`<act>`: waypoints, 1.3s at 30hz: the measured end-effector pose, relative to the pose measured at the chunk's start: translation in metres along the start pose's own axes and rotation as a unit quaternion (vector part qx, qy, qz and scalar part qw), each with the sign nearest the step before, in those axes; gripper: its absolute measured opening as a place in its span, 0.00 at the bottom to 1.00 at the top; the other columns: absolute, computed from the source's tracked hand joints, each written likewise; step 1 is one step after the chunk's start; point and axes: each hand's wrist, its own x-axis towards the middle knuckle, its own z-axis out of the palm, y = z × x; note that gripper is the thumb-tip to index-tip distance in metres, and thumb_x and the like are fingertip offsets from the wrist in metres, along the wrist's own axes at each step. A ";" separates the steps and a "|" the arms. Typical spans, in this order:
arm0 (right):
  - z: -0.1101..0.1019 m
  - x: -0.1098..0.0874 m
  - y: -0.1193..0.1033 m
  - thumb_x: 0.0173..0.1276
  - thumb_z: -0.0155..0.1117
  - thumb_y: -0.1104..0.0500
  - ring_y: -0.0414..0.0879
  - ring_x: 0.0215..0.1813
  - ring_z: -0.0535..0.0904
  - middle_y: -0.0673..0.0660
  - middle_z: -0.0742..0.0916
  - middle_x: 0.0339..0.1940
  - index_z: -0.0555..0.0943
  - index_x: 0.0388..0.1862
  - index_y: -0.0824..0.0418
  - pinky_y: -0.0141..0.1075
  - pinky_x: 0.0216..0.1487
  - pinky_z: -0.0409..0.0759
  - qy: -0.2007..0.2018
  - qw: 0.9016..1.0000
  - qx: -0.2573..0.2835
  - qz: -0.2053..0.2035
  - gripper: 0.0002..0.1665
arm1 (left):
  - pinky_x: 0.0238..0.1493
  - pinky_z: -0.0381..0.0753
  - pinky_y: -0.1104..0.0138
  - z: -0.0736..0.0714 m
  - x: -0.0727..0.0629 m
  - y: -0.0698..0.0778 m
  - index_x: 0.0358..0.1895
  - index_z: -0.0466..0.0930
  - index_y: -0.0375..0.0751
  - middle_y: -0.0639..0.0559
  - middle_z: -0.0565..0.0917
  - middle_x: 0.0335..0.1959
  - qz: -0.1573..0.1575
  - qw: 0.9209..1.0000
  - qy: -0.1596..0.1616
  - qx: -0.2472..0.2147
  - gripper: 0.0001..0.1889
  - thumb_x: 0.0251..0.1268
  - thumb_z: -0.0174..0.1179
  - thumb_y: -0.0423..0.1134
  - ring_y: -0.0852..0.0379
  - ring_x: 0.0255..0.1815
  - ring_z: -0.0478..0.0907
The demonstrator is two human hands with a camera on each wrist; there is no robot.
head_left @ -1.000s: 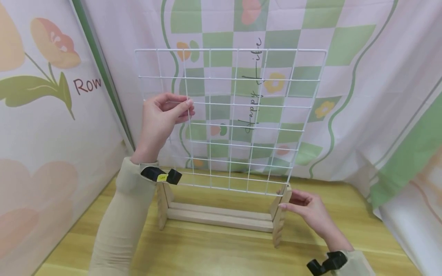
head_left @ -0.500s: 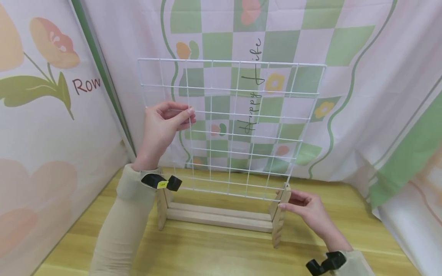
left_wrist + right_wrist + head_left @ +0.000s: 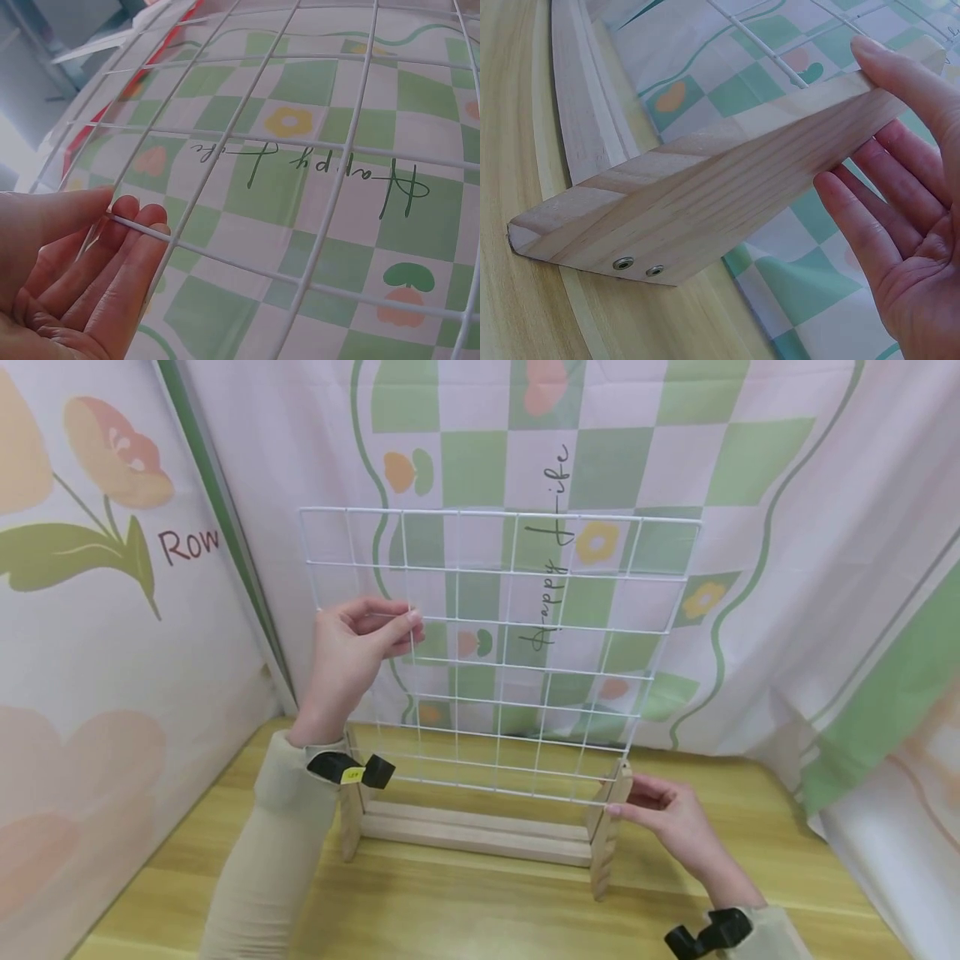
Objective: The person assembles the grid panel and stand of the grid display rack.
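Note:
A white wire grid panel (image 3: 502, 665) stands nearly upright over a pale wooden stand (image 3: 472, 841). Its lower right corner is right at the top of the stand's right side board (image 3: 617, 827). My left hand (image 3: 348, 647) pinches a wire on the panel's left part between thumb and fingers; the left wrist view shows the pinched wire (image 3: 137, 224) close up. With thumb on the front edge and fingers behind, my right hand (image 3: 675, 818) holds the right side board near its top. The stand's left side board (image 3: 350, 818) is partly hidden behind the left wrist.
The stand rests on a wood-grain table (image 3: 465, 910). A green and white checked curtain (image 3: 540, 468) hangs close behind the panel, and a flower-printed cloth (image 3: 120, 635) borders the left. Two metal fasteners (image 3: 622, 263) sit low on the side board. Each wrist wears a black camera (image 3: 348, 768).
The grid panel has come down toward the stand, with my left hand lowering along with it. My right hand and the stand have stayed in place.

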 end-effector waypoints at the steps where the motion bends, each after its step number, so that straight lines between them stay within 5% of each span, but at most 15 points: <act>1: 0.000 0.000 0.000 0.65 0.75 0.62 0.46 0.47 0.87 0.64 0.88 0.50 0.79 0.61 0.72 0.33 0.50 0.84 -0.001 1.000 0.001 0.000 0.28 | 0.41 0.89 0.62 0.000 0.000 0.000 0.41 0.86 0.31 0.41 0.89 0.38 -0.002 1.000 0.000 0.000 0.11 0.61 0.75 0.34 0.48 0.36 0.89; 30: -0.002 -0.002 -0.006 0.67 0.75 0.61 0.42 0.50 0.86 0.62 0.88 0.53 0.79 0.63 0.70 0.31 0.51 0.83 0.001 1.000 -0.007 0.002 0.29 | 0.40 0.89 0.62 -0.004 -0.008 -0.008 0.40 0.86 0.30 0.41 0.89 0.35 -0.013 1.000 0.007 -0.016 0.08 0.62 0.73 0.31 0.50 0.34 0.89; 34: -0.002 0.003 -0.017 0.65 0.73 0.68 0.41 0.49 0.86 0.56 0.89 0.52 0.78 0.63 0.73 0.31 0.50 0.85 0.023 0.998 0.026 -0.046 0.28 | 0.40 0.89 0.62 -0.005 -0.010 -0.009 0.40 0.86 0.31 0.41 0.89 0.35 -0.013 1.000 0.007 -0.012 0.09 0.62 0.73 0.32 0.50 0.35 0.89; 39: -0.007 0.011 -0.047 0.64 0.69 0.78 0.44 0.52 0.86 0.56 0.89 0.52 0.77 0.62 0.76 0.33 0.53 0.83 0.057 0.985 0.096 -0.135 0.27 | 0.41 0.89 0.61 -0.006 -0.011 -0.012 0.41 0.86 0.31 0.41 0.89 0.36 -0.016 1.000 0.001 -0.008 0.10 0.62 0.74 0.33 0.49 0.36 0.89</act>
